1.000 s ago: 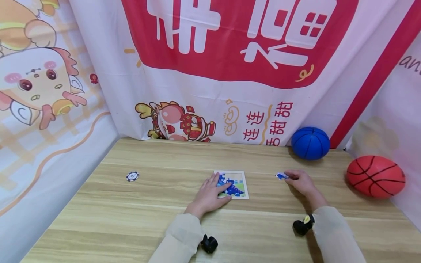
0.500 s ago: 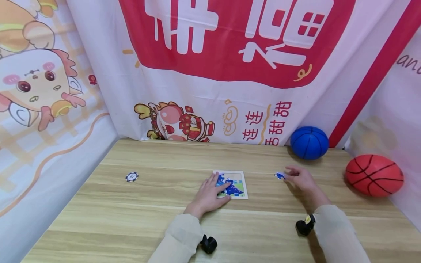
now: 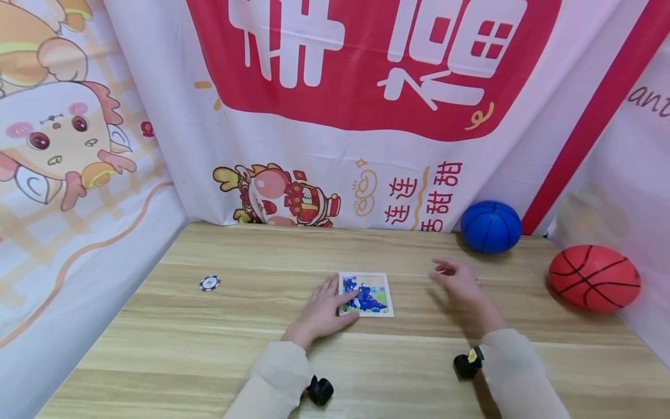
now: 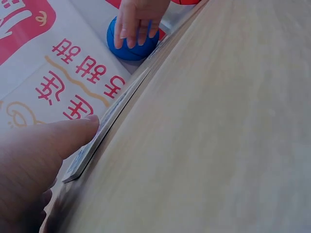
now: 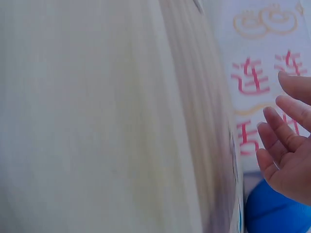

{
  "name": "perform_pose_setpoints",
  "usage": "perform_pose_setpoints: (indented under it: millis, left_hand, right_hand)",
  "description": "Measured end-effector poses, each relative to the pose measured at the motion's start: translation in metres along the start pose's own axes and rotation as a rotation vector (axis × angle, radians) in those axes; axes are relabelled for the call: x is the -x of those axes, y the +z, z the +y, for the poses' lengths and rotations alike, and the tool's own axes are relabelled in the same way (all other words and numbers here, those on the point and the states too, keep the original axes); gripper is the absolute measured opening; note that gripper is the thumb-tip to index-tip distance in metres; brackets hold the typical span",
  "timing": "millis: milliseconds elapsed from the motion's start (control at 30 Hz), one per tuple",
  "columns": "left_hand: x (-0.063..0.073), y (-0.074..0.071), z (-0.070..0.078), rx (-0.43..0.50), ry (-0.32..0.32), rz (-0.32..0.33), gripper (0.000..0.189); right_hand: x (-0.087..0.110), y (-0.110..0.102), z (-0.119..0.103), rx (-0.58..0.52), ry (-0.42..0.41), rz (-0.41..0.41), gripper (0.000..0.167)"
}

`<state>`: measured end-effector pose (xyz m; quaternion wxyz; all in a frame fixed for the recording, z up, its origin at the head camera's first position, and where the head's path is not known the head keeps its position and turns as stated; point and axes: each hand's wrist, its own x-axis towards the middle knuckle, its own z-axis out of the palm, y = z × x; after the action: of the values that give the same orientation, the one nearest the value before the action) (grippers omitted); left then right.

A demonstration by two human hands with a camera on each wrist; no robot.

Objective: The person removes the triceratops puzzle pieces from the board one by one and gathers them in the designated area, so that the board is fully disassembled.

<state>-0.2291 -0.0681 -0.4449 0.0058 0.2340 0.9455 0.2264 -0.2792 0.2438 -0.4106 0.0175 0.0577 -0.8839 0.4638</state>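
A square dinosaur jigsaw puzzle in a white frame lies flat on the table, blue and green with a pale patch at the top. My left hand rests at its left side, one finger reaching over the picture and the thumb at the lower edge. In the left wrist view the thumb lies by the frame's edge. Right of the puzzle, my right hand is above the table; its fingers are spread loosely with nothing between them in the right wrist view. The hand largely hides the spot where the loose blue puzzle piece lay.
A round black-and-white poker chip lies at the left of the wooden table. A blue ball sits at the back right, a red ball at the right edge. A printed curtain hangs behind the table.
My right hand has left its grip at the piece's edge and moved left over that spot, fingers loosened. My left hand has slid slightly left, uncovering more of the puzzle.
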Motion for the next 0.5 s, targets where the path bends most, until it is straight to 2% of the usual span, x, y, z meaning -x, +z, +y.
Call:
perform_pose_setpoints:
  millis: [233,500]
  left_hand:
    - [0.003,0.000,-0.005,-0.003,0.025,-0.001,0.055]
    - [0.005,0.001,-0.007,-0.011,0.056,0.013,0.053]
  right_hand:
    - [-0.003,0.032,-0.024,-0.061,0.048,-0.057,0.039]
    - [-0.009,0.069,-0.039,-0.085,-0.036,-0.089,0.036]
